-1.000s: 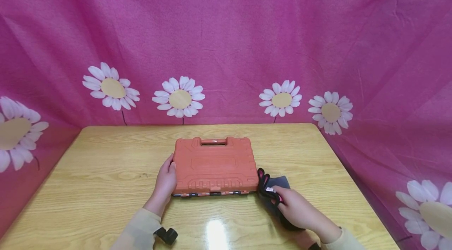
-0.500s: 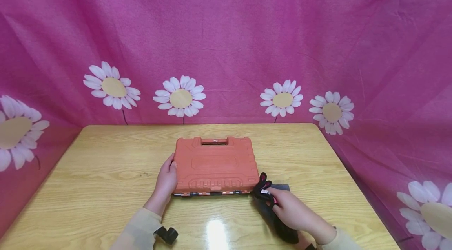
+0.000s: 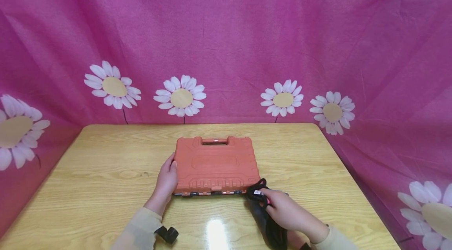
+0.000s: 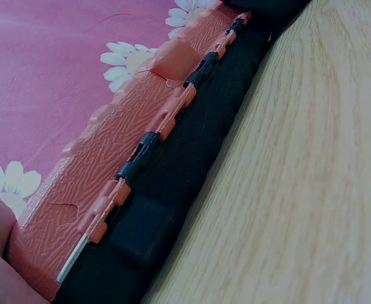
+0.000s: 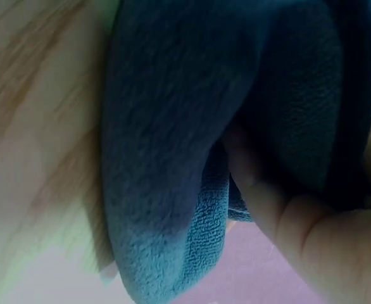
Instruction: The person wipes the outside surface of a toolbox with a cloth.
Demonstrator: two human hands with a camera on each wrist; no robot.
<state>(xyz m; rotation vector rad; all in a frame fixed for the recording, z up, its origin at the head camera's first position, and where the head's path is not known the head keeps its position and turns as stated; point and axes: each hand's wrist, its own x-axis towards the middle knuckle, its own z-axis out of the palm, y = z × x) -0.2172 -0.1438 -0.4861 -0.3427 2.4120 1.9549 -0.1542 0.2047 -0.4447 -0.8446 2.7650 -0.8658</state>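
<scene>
A flat orange plastic carrying case (image 3: 216, 165) lies closed on the table, its handle cutout at the far edge. In the left wrist view its hinged side (image 4: 154, 139) shows a textured orange half over a black half. My left hand (image 3: 166, 179) holds the case's left end, thumb on the near side. My right hand (image 3: 287, 210) pinches a bunched dark grey cloth (image 5: 166, 133) with black edging and a small white label. The cloth's folded edge (image 3: 257, 193) is at the case's near right corner, and the rest hangs below the hand.
The wood-grain table (image 3: 106, 187) runs back to a pink curtain (image 3: 229, 38) printed with white daisies, which surrounds it at the back and both sides. A black wrist camera (image 3: 167, 235) sticks out from the left sleeve.
My right hand has moved left and slightly toward me with the cloth, whose edge now overlaps the case's near right corner. The left hand and the case have hardly moved.
</scene>
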